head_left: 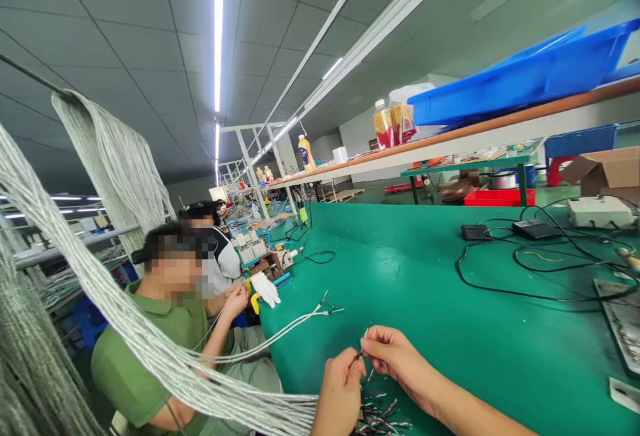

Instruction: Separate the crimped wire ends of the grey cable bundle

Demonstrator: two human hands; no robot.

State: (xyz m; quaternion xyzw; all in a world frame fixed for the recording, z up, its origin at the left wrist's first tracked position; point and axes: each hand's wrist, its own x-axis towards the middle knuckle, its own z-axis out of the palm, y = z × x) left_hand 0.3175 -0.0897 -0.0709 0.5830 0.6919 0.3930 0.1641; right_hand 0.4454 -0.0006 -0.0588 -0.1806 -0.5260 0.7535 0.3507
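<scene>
Both hands are closed in a fine pinch near the lower middle of the view. The left hand point(340, 393) and the right hand point(395, 356) meet at the fingertips, grasping a thin wire point(361, 349) between them, just above the green counter point(425, 289). Below the hands, a spray of loose wire ends point(377, 416) in black, red and white lies on the counter. A thick bundle of grey-white cables point(200, 389) sweeps in from the left and reaches the left hand. Whether that hand holds the bundle, I cannot tell.

To the left, a co-worker point(150, 349) in a green shirt sits at the counter edge, their hands point(235, 303) gripping a white cable point(280, 329) that stretches over the counter. A white glove point(265, 288) lies just beyond those hands, and another co-worker point(220, 256) sits further along the row. More cable bundles point(115, 163) hang beside them.

Across the counter, black cords point(520, 297) loop around a small black box point(533, 228) and a white box point(600, 211). A cardboard box point(605, 169) stands behind these. A higher counter point(450, 146) carries a blue tray point(520, 79) and bottles point(383, 126).
</scene>
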